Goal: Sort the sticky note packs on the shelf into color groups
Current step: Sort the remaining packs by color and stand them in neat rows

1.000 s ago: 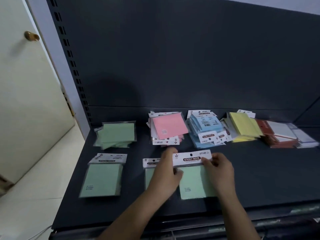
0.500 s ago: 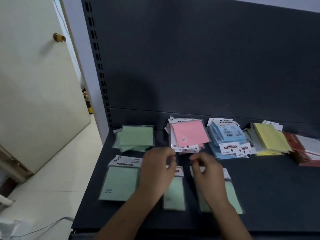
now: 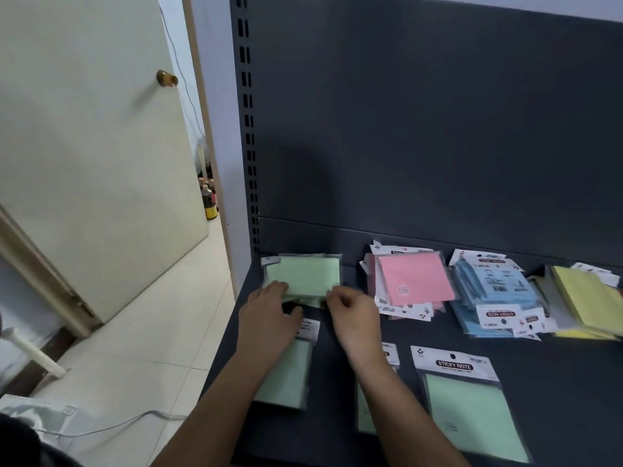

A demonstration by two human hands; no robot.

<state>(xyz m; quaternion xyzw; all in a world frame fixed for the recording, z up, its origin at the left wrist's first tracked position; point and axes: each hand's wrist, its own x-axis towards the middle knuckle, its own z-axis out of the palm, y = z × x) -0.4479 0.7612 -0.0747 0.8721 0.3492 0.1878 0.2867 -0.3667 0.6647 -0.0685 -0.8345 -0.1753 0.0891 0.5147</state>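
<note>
2 hands, left hand (image 3: 269,315) and right hand (image 3: 350,315), reach the green stack (image 3: 310,276) at the shelf's (image 3: 556,338) back-left corner, fingers curled narrow on its near edge; whether they grip cannot be told. 3 green packs (image 3: 472,399) lie in front. Likely next: gathering these. The shelf's left edge is close; open room lies right.

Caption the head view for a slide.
Both hands reach the rear green pack stack; three green packs lie in front.
</note>
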